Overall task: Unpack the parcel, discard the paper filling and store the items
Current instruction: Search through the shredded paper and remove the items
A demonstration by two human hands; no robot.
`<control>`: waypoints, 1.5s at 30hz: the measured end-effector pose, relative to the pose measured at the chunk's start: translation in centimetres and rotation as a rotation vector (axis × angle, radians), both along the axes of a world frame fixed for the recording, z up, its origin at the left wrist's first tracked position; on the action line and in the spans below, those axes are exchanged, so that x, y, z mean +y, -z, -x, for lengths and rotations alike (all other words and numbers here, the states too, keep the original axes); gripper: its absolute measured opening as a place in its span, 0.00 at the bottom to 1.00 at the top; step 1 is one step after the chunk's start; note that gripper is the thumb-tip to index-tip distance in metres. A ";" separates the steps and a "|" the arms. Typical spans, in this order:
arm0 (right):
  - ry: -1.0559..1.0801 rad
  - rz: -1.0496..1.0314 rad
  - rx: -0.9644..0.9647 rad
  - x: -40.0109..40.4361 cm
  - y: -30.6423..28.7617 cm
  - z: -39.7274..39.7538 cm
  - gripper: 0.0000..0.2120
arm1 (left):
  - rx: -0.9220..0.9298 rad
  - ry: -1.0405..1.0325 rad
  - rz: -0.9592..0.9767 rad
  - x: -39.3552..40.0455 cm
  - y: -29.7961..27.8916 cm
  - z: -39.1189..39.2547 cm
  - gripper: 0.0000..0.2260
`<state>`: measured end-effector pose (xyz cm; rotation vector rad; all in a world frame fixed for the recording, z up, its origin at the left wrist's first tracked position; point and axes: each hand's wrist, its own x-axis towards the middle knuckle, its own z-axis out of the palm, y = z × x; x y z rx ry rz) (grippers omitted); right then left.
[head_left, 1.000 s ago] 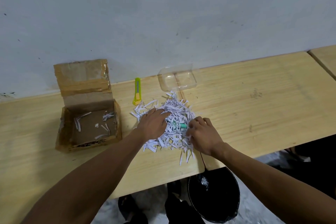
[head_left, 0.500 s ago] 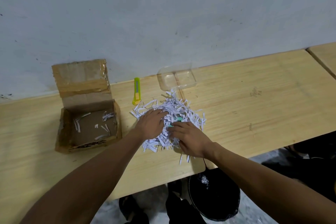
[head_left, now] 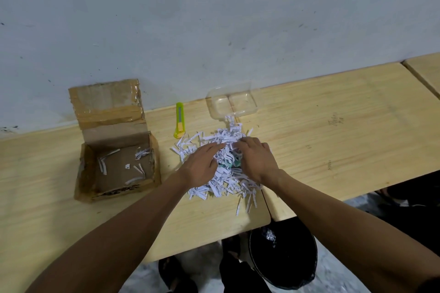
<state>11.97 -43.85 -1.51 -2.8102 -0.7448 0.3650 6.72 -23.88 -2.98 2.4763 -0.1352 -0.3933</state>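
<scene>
An opened box (head_left: 119,162) holding a few paper strips sits at left on a wooden table (head_left: 333,138), a yellow cutter (head_left: 180,120) beside it. Both hands, left (head_left: 201,166) and right (head_left: 257,160), rest on a heap of shredded paper (head_left: 223,183), fingers spread and grasping nothing; something teal (head_left: 228,165), perhaps an item, shows between them. A clear tray (head_left: 232,103) stands behind, a black bin (head_left: 283,259) below.

Bare workroom: scuffed wall (head_left: 214,19), plain wooden tables (head_left: 333,138)

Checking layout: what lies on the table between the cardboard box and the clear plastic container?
In the head view, the yellow-green utility knife lies between cardboard box and clear container.
</scene>
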 end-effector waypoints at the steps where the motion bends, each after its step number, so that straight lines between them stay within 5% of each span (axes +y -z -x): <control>1: 0.036 -0.044 -0.072 -0.1 0.0 0.1 0.22 | -0.001 0.006 0.003 0.0 -0.2 0.0 0.23; 5: -0.076 -0.167 -0.139 -0.9 1.0 1.0 0.10 | 0.026 0.015 -0.071 -0.2 -0.4 -0.5 0.22; 13: -0.058 0.069 0.071 -1.5 2.5 1.9 0.19 | 0.129 -0.007 -0.164 -0.2 0.4 -1.2 0.21; 23: 0.058 -0.239 0.089 -1.2 0.1 1.3 0.14 | 0.153 -0.004 -0.137 -0.2 0.2 -1.3 0.22; 27: -0.059 0.028 0.121 -0.9 -0.7 0.7 0.20 | 0.136 0.007 -0.178 -0.4 0.0 -1.1 0.23; 36: -0.093 0.183 0.026 0.4 0.8 1.6 0.23 | -0.315 -0.311 -0.232 0.9 1.2 1.5 0.23; 42: 0.001 0.249 0.077 1.6 1.1 1.6 0.23 | 0.001 -0.292 -0.178 1.4 3.7 2.7 0.26; 45: 0.068 0.232 0.087 1.9 0.8 1.7 0.28 | -0.007 -0.264 -0.205 1.3 4.2 2.6 0.24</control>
